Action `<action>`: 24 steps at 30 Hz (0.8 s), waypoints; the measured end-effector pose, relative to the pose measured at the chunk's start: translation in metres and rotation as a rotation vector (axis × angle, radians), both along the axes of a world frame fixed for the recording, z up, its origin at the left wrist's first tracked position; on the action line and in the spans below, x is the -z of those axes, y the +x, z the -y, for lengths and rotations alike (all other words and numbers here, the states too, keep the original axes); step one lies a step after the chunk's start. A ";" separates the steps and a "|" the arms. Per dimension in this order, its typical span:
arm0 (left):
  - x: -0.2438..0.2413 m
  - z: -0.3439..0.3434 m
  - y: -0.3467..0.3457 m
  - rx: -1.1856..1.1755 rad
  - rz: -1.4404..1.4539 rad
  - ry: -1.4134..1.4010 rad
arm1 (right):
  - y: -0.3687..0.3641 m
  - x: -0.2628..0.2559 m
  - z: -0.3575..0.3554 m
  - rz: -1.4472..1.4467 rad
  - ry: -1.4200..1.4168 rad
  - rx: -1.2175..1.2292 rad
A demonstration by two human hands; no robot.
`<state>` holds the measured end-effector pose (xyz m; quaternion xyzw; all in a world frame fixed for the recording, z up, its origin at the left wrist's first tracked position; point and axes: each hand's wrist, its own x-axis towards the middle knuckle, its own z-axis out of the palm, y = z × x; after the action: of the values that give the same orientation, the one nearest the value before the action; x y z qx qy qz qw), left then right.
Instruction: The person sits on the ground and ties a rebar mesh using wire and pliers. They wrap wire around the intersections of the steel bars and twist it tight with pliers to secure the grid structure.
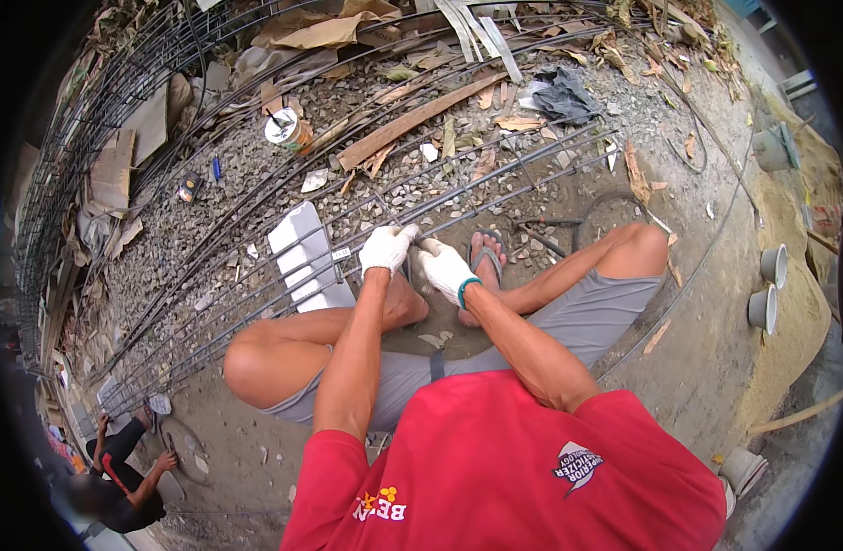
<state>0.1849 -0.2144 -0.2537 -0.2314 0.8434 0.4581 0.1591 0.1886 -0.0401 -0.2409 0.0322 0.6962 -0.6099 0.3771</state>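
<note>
A long cage of steel reinforcing bars (476, 180) runs diagonally in front of my crouched legs, with thin cross ties along it. My left hand (385, 251), in a white knit glove, is closed at the bars, its thumb reaching right. Beside it my right hand (449, 270), gloved too with a green cuff edge, has its fingers curled at the nearest bar. Whatever lies between those fingers is hidden. Left of my hands, a white block (294, 237) lies under the bars. A small white tag (341, 254) bearing writing sits at the cage.
Loose bars (208, 237) and a wooden plank (421, 120) lie over the gravel beyond. A drink cup (283, 129) stands there. Stacked mesh cages (84, 144) fill the far left. Another person (122, 482) crouches lower left. Buckets (763, 310) stand at right by a sand heap (796, 344).
</note>
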 end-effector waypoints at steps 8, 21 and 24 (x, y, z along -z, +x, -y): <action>-0.005 0.008 0.004 0.079 -0.033 0.094 | -0.014 -0.006 -0.008 -0.269 0.169 -0.198; -0.022 0.004 0.004 0.178 -0.096 -0.039 | -0.034 -0.011 -0.026 0.372 -0.133 -0.146; -0.026 0.004 0.002 0.083 0.019 0.093 | -0.035 -0.004 -0.029 0.386 -0.083 -0.141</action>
<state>0.1869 -0.2182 -0.2277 -0.1926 0.8286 0.4875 0.1965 0.1533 -0.0115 -0.2373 0.0840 0.5859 -0.5926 0.5463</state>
